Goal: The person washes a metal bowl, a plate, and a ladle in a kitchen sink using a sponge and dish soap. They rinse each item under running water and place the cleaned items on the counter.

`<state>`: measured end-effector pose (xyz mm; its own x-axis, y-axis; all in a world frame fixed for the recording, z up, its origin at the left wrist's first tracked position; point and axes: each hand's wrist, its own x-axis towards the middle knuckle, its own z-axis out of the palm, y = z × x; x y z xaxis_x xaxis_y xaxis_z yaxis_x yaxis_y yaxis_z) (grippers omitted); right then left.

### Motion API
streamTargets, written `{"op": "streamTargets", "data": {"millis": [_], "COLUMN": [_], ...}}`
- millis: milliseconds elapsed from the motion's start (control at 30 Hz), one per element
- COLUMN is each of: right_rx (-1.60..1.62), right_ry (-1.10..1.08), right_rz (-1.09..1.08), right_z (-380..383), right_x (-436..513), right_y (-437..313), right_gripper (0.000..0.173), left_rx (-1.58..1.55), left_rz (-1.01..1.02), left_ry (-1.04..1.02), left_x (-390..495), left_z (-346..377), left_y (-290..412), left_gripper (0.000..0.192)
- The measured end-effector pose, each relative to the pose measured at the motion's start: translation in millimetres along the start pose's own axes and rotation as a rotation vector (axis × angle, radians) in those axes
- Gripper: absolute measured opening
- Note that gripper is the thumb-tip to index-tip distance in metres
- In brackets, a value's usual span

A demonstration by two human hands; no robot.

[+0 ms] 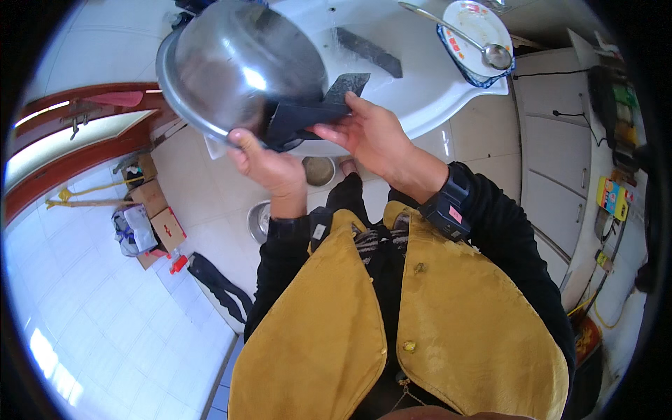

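Note:
My left hand (268, 168) grips the rim of a large stainless steel basin (247, 68), its thumb on the edge. The basin is tilted, with its rounded outside facing up, over the left part of a white sink (420, 100). In my right hand (380, 136) is a black, flat, folded piece of sheet-like material (310, 113), held between thumb and fingers. It lies against the basin's lower right side; I cannot tell what it is made of. A similar dark strip (370, 52) lies wet inside the sink.
An oval plate with a metal ladle (496, 56) rests in a blue-patterned dish (445, 47) on the sink's right edge. Two metal bowls (319, 170) (258, 223) stand on the tiled floor. Cardboard boxes (168, 228) line the left wall; cabinets (556, 136) stand right.

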<state>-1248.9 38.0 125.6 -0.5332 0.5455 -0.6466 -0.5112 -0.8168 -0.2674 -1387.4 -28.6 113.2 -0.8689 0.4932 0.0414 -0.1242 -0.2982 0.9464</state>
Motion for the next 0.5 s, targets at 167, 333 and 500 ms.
{"op": "streamTargets", "data": {"millis": [167, 333, 500], "right_rx": [-0.264, -1.391, -2.263], "right_ry": [0.155, 0.408, 0.031], "right_rz": [-0.445, -0.888, -1.322], "right_z": [-46, -88, -128], "right_x": [21, 101, 187], "right_y": [-53, -95, -68], "right_gripper": [0.032, 0.03, 0.026], "left_rx": [-0.067, 0.052, 0.055], "left_rz": [-0.004, -0.077, -0.062], "left_ry": [0.026, -0.006, -0.042], "left_x": [5, -7, -11], "left_z": [-11, -15, -11], "left_y": [14, 18, 16], "left_gripper": [0.048, 0.052, 0.044]}}
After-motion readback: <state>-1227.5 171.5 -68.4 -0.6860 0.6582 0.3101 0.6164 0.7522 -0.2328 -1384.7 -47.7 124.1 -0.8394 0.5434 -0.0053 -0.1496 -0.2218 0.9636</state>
